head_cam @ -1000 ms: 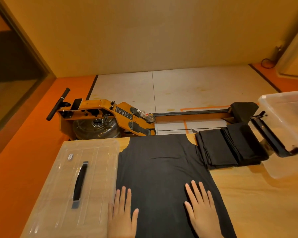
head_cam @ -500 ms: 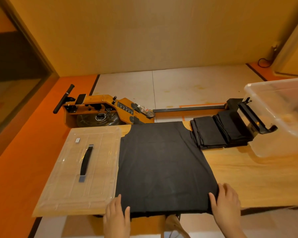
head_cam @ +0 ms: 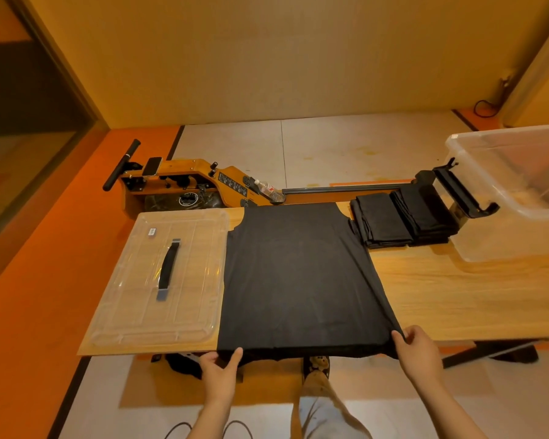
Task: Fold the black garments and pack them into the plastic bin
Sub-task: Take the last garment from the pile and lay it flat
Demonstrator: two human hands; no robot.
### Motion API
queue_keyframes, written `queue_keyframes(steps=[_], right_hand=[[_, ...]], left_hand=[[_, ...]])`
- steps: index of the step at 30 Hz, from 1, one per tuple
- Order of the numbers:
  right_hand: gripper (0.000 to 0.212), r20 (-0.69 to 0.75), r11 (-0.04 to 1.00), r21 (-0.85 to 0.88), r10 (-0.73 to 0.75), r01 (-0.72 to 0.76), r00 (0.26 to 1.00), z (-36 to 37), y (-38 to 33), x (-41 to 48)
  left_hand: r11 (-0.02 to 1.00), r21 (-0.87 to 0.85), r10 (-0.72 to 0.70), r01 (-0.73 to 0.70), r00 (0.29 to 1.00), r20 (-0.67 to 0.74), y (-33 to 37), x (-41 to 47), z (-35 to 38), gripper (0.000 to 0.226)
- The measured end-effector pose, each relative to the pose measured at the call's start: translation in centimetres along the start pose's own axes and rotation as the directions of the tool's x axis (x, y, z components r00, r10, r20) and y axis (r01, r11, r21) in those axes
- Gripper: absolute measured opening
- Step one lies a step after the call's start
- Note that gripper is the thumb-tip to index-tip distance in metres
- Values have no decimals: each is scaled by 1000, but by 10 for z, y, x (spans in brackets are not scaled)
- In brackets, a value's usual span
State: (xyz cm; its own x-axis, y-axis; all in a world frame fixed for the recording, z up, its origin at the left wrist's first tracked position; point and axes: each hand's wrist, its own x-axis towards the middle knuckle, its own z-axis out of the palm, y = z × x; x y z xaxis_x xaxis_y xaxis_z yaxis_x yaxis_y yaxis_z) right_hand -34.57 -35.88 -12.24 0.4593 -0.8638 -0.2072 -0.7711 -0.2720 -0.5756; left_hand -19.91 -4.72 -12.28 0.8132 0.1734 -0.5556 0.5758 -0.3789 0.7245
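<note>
A black garment lies spread flat on the wooden table, its near hem hanging slightly over the front edge. My left hand pinches the hem at the near left corner, thumb on top. My right hand grips the near right corner. Two stacks of folded black garments sit at the far right of the table. The clear plastic bin stands beside them at the right edge, with a black handle clip on its near wall.
The bin's clear lid with a black handle lies flat on the table's left part. Behind the table an orange rowing machine stands on the floor. My leg and shoe show below the table edge.
My hands slid from lying flat on the garment back to its near edge and took hold of the two hem corners. The view pulled back from the table.
</note>
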Motion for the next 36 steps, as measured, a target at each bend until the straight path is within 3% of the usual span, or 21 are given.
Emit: queue_keyframes(steps=[4, 9, 11, 15, 16, 19, 22, 25, 27, 31, 36], right_hand=[[32, 56, 982, 189, 19, -29, 998, -11, 3, -5], [33, 115, 948, 312, 25, -60, 993, -20, 4, -20], [31, 114, 923, 377, 30, -71, 993, -22, 4, -25], [22, 173, 837, 506, 137, -208, 975, -25, 3, -33], [20, 211, 824, 517, 138, -230, 968, -26, 4, -34], [23, 400, 810, 498, 103, -311, 911, -31, 8, -40], [36, 664, 852, 323, 106, -412, 741, -40, 11, -47], [65, 768, 880, 219, 111, -421, 630, -49, 15, -48], [58, 748, 876, 268, 73, -402, 659, -61, 5, -52], [19, 559, 838, 472, -47, -272, 828, -92, -32, -59], [19, 324, 789, 601, -92, -130, 941, -121, -81, -47]], left_hand=[[999, -37, -32, 38, 989, 145, -8, 3, -5, 56], [1000, -20, 15, -9, 959, 282, -3, -4, -17, 37], [1000, 0, 28, -30, 964, 263, -4, -4, -21, 48], [993, 16, 109, -115, 971, 213, -19, 9, -33, 103], [992, 13, 119, -124, 974, 192, -26, 16, -36, 107], [986, 8, 162, -167, 970, 179, -16, 9, -46, 82], [980, 11, 189, -199, 945, 266, -5, -2, -56, 48], [986, -14, 159, -164, 924, 349, 2, -4, -72, 16], [985, -38, 169, -167, 913, 372, 10, -6, -84, 12], [976, -156, 199, -153, 916, 348, 45, -18, -101, 16], [925, -285, 318, -251, 922, 220, 98, -26, -106, 18]])
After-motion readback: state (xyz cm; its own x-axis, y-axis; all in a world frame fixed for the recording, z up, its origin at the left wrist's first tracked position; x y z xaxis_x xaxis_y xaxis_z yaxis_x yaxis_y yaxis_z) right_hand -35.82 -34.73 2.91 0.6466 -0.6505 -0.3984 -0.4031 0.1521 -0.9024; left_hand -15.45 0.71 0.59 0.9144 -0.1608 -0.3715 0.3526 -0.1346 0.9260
